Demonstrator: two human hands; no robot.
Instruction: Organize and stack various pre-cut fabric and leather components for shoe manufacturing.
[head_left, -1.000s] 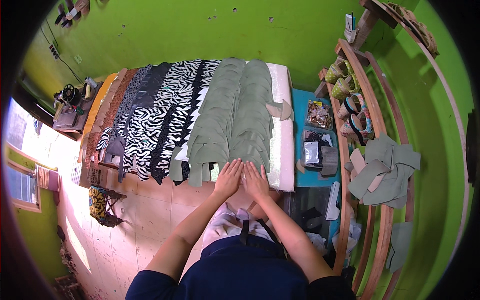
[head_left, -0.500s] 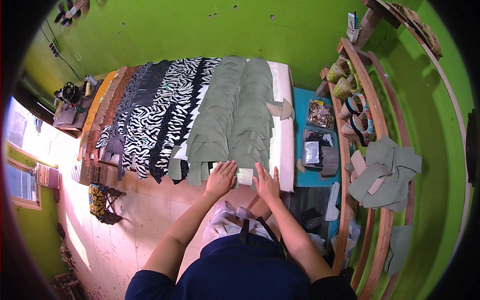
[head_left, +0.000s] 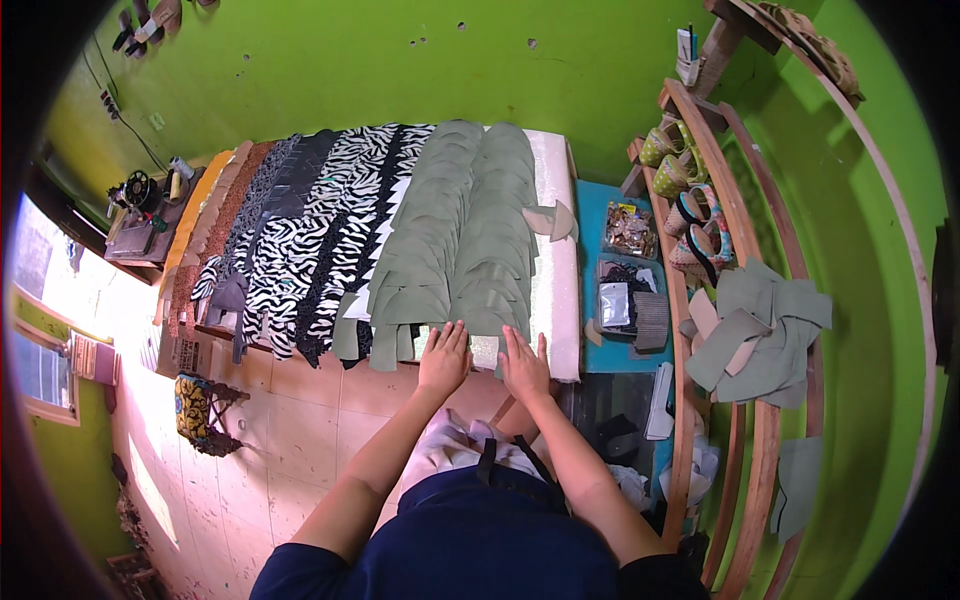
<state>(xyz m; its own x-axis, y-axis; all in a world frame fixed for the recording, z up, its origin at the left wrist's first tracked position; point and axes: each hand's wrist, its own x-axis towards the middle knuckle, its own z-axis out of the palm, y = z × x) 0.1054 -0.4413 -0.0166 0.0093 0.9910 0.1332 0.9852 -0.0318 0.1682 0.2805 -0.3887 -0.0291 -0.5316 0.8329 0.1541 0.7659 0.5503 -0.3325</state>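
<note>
Both my hands rest at the table's near edge, palms down. My left hand (head_left: 446, 360) lies flat, fingers stretched, at the lower end of the left row of overlapping grey-green cut pieces (head_left: 420, 250). My right hand (head_left: 524, 365) is flat too, its thumb spread, by the near end of the right row of grey-green pieces (head_left: 495, 235). Neither hand holds anything. Between them a bit of the whitish table cover (head_left: 485, 350) shows. To the right of the rows lies a beige, half-round piece (head_left: 552, 220).
Zebra-print pieces (head_left: 285, 270) and other layered strips cover the table's left part. At right, a wooden rack (head_left: 745, 180) holds shoes and a heap of grey-green pieces (head_left: 765, 330). Plastic boxes (head_left: 632, 305) stand on a blue surface. A patterned stool (head_left: 195, 410) and sewing machine (head_left: 140, 190) are left.
The view has shifted slightly. Both hands stay flat at the near ends of the rows, with little movement; the pieces look unchanged.
</note>
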